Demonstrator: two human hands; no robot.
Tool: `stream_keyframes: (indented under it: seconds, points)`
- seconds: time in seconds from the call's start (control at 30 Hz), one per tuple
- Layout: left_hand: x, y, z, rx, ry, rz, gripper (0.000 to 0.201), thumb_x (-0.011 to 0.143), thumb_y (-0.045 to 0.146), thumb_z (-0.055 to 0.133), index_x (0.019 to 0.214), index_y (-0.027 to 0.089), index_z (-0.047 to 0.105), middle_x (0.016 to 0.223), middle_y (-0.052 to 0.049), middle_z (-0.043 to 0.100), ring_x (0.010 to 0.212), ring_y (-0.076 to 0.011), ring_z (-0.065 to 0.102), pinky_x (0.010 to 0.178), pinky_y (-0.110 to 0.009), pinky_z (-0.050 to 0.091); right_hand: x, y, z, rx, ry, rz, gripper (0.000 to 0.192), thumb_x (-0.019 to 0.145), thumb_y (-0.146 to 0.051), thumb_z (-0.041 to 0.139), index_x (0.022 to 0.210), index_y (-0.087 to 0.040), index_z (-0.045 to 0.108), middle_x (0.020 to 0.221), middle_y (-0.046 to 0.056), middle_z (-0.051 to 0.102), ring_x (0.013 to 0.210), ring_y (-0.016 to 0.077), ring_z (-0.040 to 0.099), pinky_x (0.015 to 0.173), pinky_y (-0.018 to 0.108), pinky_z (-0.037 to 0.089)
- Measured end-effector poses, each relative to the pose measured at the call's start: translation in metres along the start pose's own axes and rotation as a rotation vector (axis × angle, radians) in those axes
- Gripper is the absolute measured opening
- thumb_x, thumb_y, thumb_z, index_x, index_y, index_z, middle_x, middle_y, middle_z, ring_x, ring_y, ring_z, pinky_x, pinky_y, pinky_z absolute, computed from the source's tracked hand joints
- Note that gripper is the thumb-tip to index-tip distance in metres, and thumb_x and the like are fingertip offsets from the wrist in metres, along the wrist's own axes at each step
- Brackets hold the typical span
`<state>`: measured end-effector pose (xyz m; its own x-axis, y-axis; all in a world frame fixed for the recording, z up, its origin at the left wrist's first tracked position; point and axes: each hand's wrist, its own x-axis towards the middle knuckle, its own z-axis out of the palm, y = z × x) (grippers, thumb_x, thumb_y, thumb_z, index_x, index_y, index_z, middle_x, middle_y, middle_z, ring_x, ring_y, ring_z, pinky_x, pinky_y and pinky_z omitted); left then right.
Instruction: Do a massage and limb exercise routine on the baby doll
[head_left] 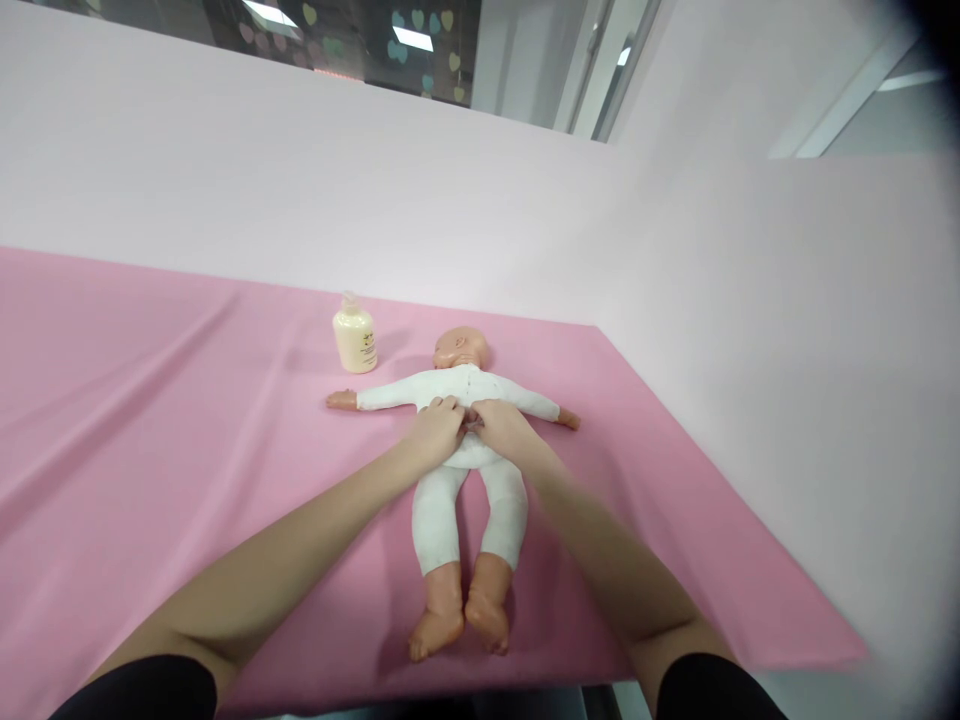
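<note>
A baby doll [461, 480] in a white bodysuit lies on its back on the pink cloth, arms spread, head turned to the left, bare feet toward me. My left hand [436, 428] and my right hand [501, 425] rest side by side on the doll's belly. Their fingertips meet at the middle of the suit and pinch the white fabric there. Both forearms reach in from the bottom of the view.
A cream lotion bottle [355, 336] with a pump top stands just left of the doll's head. The pink cloth [150, 420] covers the table; its right edge runs diagonally along a pale pink wall [787, 330]. A pale partition rises behind.
</note>
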<state>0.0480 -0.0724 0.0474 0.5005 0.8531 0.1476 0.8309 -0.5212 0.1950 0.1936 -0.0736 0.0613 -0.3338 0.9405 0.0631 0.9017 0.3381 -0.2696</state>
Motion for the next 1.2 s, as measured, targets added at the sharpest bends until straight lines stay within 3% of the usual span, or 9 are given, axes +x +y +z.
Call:
stream_keyframes:
  seconds: [0.13, 0.37, 0.83, 1.2]
  points:
    - [0.004, -0.007, 0.006, -0.013, 0.035, 0.037, 0.016, 0.089, 0.022, 0.046, 0.095, 0.015, 0.059, 0.102, -0.01, 0.059, 0.097, -0.0242, 0.053, 0.083, -0.036, 0.043, 0.001, 0.002, 0.003, 0.016, 0.023, 0.017, 0.013, 0.084, -0.014, 0.054, 0.092, -0.016, 0.064, 0.092, 0.009, 0.069, 0.086, 0.0209, 0.061, 0.072, 0.028, 0.039]
    - [0.006, -0.011, 0.006, -0.058, 0.074, -0.013, 0.016, 0.088, 0.026, 0.048, 0.099, 0.017, 0.056, 0.101, -0.008, 0.062, 0.095, -0.0237, 0.055, 0.077, -0.033, 0.044, 0.004, 0.007, 0.01, 0.013, 0.095, 0.024, 0.022, 0.083, -0.01, 0.052, 0.104, -0.013, 0.059, 0.087, 0.009, 0.069, 0.085, 0.0204, 0.062, 0.071, 0.028, 0.038]
    - [0.009, -0.014, 0.012, -0.022, 0.1, -0.015, 0.021, 0.09, 0.029, 0.047, 0.101, 0.017, 0.06, 0.106, -0.009, 0.057, 0.098, -0.0237, 0.052, 0.084, -0.036, 0.042, 0.007, 0.009, 0.015, -0.059, 0.136, -0.018, 0.02, 0.085, -0.014, 0.051, 0.099, -0.014, 0.066, 0.106, 0.012, 0.058, 0.102, 0.0232, 0.052, 0.09, 0.033, 0.041]
    - [0.009, -0.016, 0.014, -0.025, 0.139, -0.009, 0.018, 0.089, 0.029, 0.048, 0.1, 0.019, 0.057, 0.109, -0.007, 0.057, 0.1, -0.0236, 0.051, 0.083, -0.036, 0.041, 0.011, 0.015, 0.02, -0.003, 0.189, -0.031, 0.012, 0.086, -0.013, 0.051, 0.092, -0.014, 0.062, 0.097, 0.009, 0.065, 0.094, 0.0197, 0.057, 0.086, 0.029, 0.041]
